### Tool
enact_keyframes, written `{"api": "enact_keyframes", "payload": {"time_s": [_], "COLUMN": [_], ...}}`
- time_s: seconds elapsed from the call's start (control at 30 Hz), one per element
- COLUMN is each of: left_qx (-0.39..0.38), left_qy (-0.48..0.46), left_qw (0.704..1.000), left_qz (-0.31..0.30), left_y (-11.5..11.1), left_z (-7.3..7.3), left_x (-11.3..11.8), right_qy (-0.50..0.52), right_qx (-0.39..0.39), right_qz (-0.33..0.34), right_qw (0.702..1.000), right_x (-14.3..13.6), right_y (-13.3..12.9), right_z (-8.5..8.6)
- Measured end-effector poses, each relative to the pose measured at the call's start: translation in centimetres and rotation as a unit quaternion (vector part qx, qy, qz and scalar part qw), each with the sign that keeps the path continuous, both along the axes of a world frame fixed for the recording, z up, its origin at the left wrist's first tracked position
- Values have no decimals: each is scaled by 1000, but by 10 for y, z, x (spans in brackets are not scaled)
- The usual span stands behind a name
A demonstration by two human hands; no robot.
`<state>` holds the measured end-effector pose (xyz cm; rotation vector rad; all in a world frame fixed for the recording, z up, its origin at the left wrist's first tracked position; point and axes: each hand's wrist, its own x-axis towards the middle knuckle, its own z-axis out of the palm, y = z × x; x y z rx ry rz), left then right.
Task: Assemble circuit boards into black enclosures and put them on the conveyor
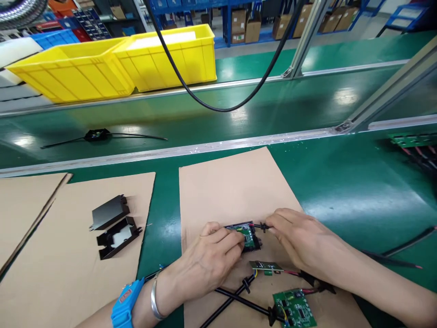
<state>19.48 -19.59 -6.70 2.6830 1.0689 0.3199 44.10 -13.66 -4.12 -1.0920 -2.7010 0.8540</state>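
Note:
My left hand (215,248) is closed over the left end of a small black plastic housing (253,248). A green circuit board (245,232) sits in that housing, partly hidden by my fingers. To the right, my right hand (297,234) pinches a black cable with a strain-relief grommet (262,226) at the housing's end. Below my hands lie a second circuit board (266,266), seen nearly edge-on, and a third green board (295,310), both with cables attached. Crossed black cables (235,296) run between them and my left forearm.
Cardboard sheets (225,182) cover parts of the green bench (327,182). A black case lid (109,212) and an open case half (119,237) lie at left. Behind the metal rail (221,146) sits a wired black unit (97,135). Yellow bins (174,59) stand beyond; a black cable (221,109) hangs overhead.

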Motion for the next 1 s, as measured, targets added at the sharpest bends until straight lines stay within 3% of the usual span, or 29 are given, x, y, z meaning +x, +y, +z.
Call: {"api": "enact_keyframes", "payload": {"time_s": [0.2,0.33,0.6,0.8,1.0], "left_qx": [15,33,29,29,45], "left_qy": [17,26,50,62,74], "left_qw": [1000,999,998,997,996], "left_qz": [-2,-22,-28,-20,-25], "left_y": [0,0,0,0,-1], "left_z": [1,0,0,7,6], "left_x": [1,-1,2,8,5], "right_qy": [-62,-105,-164,-179,-58], "right_qx": [-78,-115,7,30,93], "right_qz": [78,114,110,83,83], "right_qw": [992,981,980,980,991], "right_x": [-25,-28,-38,-41,-18], "right_y": [20,40,33,30,20], "right_z": [16,16,9,3,-4]}}
